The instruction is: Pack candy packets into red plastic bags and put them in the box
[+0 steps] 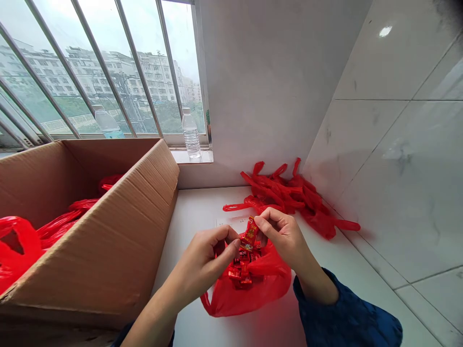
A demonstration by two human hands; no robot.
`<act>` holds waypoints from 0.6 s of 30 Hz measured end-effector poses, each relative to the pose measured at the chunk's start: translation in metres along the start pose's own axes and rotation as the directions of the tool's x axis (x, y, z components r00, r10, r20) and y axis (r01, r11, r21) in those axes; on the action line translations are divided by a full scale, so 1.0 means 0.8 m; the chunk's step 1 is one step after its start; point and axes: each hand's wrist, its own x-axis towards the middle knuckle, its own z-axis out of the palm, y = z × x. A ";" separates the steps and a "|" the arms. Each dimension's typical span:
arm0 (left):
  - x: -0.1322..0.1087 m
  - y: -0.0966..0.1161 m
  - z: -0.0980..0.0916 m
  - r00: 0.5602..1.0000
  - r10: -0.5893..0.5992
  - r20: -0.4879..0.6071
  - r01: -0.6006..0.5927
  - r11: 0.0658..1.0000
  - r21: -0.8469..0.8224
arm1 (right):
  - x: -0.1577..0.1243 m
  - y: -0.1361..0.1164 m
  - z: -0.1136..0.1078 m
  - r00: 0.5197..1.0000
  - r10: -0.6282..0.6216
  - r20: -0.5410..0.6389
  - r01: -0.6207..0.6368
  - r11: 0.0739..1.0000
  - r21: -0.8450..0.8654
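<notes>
A red wrapped candy [249, 234] with gold print is held up between my two hands, above an open red plastic bag [246, 301]. My left hand [206, 258] pinches its lower left end between thumb and finger. At its upper right, my right hand [284, 236] grips the candy with closed fingertips. Several more red wrapped candies [240, 277] lie in the mouth of the bag just below. The bag rests on the white surface [188, 231], its far side partly hidden by my hands.
A tall cardboard box [108, 241] with red bags [72, 219] inside stands at left. Crumpled red bags [289, 193] lie against the tiled wall [408, 193] at back right. A clear bottle [190, 132] stands on the sill by the barred window; another bottle [107, 123] is behind the box.
</notes>
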 end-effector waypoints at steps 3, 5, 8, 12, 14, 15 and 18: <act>-0.001 0.000 0.000 1.000 -0.007 0.007 0.007 1.000 -0.005 | 0.002 0.002 0.000 1.000 -0.001 0.009 0.001 1.000 0.002; -0.001 0.000 0.000 1.000 -0.007 0.013 0.007 1.000 -0.002 | 0.002 0.003 0.000 1.000 0.000 0.014 0.000 1.000 0.001; -0.001 0.000 -0.002 1.000 0.003 0.013 -0.004 1.000 0.024 | 0.002 0.003 -0.001 1.000 0.004 0.014 -0.004 1.000 -0.019; -0.003 -0.005 -0.013 0.992 0.044 -0.119 -0.029 0.991 0.129 | -0.005 -0.008 -0.009 0.998 -0.055 -0.026 0.051 0.991 -0.126; -0.005 -0.008 -0.021 0.974 0.064 -0.217 -0.027 0.985 0.171 | -0.010 -0.017 -0.014 0.993 -0.118 0.026 0.120 0.965 -0.234; -0.007 -0.009 -0.024 0.964 0.071 -0.257 -0.024 0.983 0.182 | -0.013 -0.020 -0.017 0.986 -0.137 0.091 0.158 0.943 -0.292; -0.011 -0.008 -0.032 0.939 0.075 -0.337 -0.012 0.983 0.184 | -0.019 -0.022 -0.021 0.943 -0.108 0.314 0.248 0.859 -0.448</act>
